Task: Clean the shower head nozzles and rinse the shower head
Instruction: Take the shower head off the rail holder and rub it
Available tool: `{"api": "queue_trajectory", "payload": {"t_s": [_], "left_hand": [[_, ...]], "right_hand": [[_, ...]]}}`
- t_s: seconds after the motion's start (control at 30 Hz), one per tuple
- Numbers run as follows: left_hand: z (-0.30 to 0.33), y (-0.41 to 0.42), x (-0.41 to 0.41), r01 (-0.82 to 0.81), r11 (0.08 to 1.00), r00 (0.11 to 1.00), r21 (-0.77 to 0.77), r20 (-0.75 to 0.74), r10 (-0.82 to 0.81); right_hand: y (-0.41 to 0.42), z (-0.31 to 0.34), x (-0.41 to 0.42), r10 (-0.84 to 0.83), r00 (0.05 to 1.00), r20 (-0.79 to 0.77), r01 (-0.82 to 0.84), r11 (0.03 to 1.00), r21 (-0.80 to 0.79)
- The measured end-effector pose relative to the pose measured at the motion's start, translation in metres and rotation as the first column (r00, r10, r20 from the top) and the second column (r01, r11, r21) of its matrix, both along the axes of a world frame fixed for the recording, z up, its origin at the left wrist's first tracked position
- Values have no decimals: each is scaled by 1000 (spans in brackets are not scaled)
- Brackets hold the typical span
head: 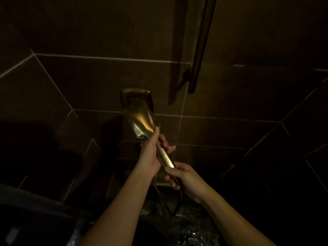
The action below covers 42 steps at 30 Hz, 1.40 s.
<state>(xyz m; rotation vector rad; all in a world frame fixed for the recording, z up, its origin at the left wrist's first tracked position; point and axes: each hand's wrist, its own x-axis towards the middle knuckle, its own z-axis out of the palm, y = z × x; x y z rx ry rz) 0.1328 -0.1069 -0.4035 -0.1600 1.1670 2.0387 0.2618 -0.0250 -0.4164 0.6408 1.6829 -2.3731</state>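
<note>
A brass-coloured hand shower head (140, 119) points up and away from me, its flat back toward the camera, so the nozzle face is hidden. Its top sits at a brass wall holder (135, 94). My left hand (150, 153) grips the handle just below the head. My right hand (182, 176) grips the lower end of the handle. The scene is very dim.
Dark brown wall tiles with pale grout lines fill the view. A dark vertical rail (200, 50) hangs on the wall at upper right. A brass fitting (161, 181) shows below the hands. A dark cloth-like shape (32, 206) lies at lower left, above a wet speckled floor (186, 228).
</note>
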Motion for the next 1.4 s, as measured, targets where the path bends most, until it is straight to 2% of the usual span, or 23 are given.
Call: {"api": "queue_trajectory", "payload": {"t_s": [0.13,0.23,0.37,0.47,0.6,0.7,0.83,0.87,0.93,1.07,1.13,1.2,1.23,1.3,1.37,1.4], "left_hand": [[-14,-6,5,33,997,994,71,100,-40],[-18,-10,8,104,980,990,167,80,-119],[-11,-9,4,203,941,975,271,30,-219],[-3,-3,1,244,926,965,288,23,-262],[5,14,10,157,984,987,83,1,-158],[12,25,22,34,999,999,-26,2,-34],[15,43,36,-198,948,977,-248,27,211],[15,46,36,-217,936,973,-278,11,229],[12,46,32,-153,950,988,-273,-14,155],[5,34,18,165,986,980,-20,-106,-166],[6,26,11,350,923,929,160,-187,-320],[9,21,5,453,822,891,345,-180,-416],[10,20,3,472,779,880,413,-177,-440],[11,20,3,451,754,888,477,-155,-433],[10,27,5,411,756,899,510,-88,-429],[11,30,7,381,785,908,488,-38,-417]], "right_hand": [[-4,-14,-3,175,978,109,-181,982,49],[-3,-17,-2,224,955,191,-236,971,39],[-8,-17,1,162,971,174,-177,981,73],[-13,-14,0,81,984,155,-103,985,139],[-14,-15,-1,-71,980,187,13,955,297],[-8,-21,3,-129,984,123,68,910,408],[-8,-26,6,-181,974,138,89,860,502],[-9,-27,6,-194,970,143,93,848,522],[-10,-26,7,-204,972,113,115,840,530],[2,-6,13,-164,981,101,105,896,432],[7,4,17,-69,994,88,37,946,323],[10,13,20,57,993,99,-69,990,124],[10,17,20,126,984,129,-122,992,-33],[12,22,20,247,952,179,-185,934,-306],[14,24,20,274,944,182,-189,905,-382],[13,25,19,259,947,187,-175,909,-377]]}}
